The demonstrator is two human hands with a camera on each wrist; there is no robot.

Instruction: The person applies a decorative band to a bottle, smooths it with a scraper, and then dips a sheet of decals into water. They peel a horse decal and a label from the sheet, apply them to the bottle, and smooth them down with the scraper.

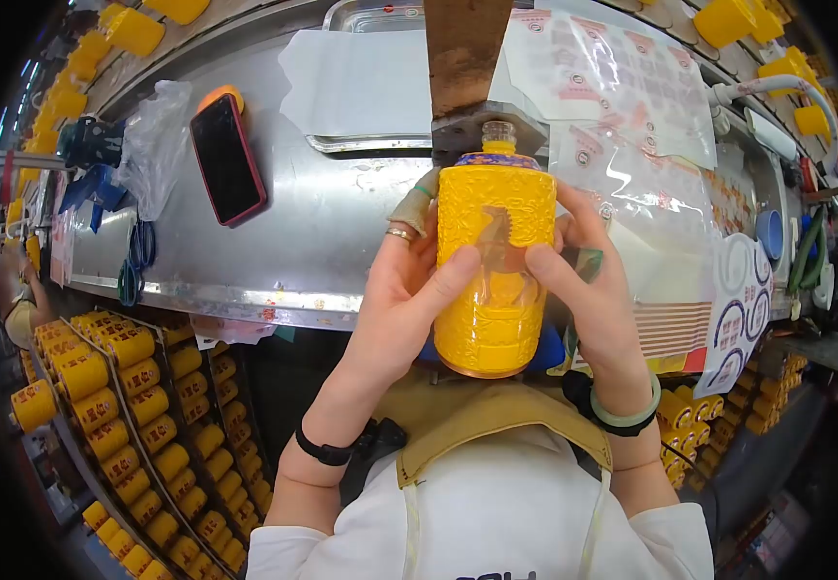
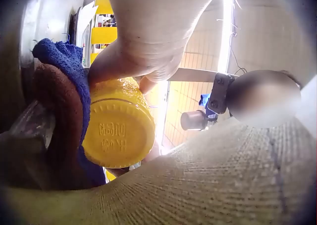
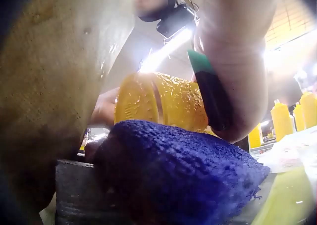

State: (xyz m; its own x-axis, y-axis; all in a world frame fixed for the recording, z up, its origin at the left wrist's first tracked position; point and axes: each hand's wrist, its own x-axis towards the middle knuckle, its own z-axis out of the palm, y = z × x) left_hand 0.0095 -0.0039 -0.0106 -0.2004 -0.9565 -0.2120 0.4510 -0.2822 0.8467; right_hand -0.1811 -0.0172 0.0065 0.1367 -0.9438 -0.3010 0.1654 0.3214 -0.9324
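A yellow embossed bottle (image 1: pixel 492 329) with a clear glass neck and a blue-patterned shoulder is held tilted between both hands. On its front lies a brownish horse picture (image 1: pixel 502 242). My left hand (image 1: pixel 404 275) grips the left side, its thumb pressing beside the horse; a ring and a pale finger cover (image 1: pixel 413 211) show on it. The right hand (image 1: pixel 598 290) holds the other side, thumb on the picture's right edge. A flat green and black piece (image 3: pixel 210 89) sits against the right hand. In the left wrist view the bottle's base (image 2: pixel 119 133) shows raised lettering. Below it is a blue towel (image 3: pixel 183 170).
A metal worktop (image 1: pixel 322 222) carries a phone (image 1: pixel 227 159), a plastic bag (image 1: pixel 156 140) and scissors (image 1: pixel 136 261) on the left. Printed decal sheets (image 1: pixel 622 87) lie to the right. A wooden post (image 1: pixel 467 48) stands ahead. Racks of yellow bottles (image 1: pixel 138 387) are lower left.
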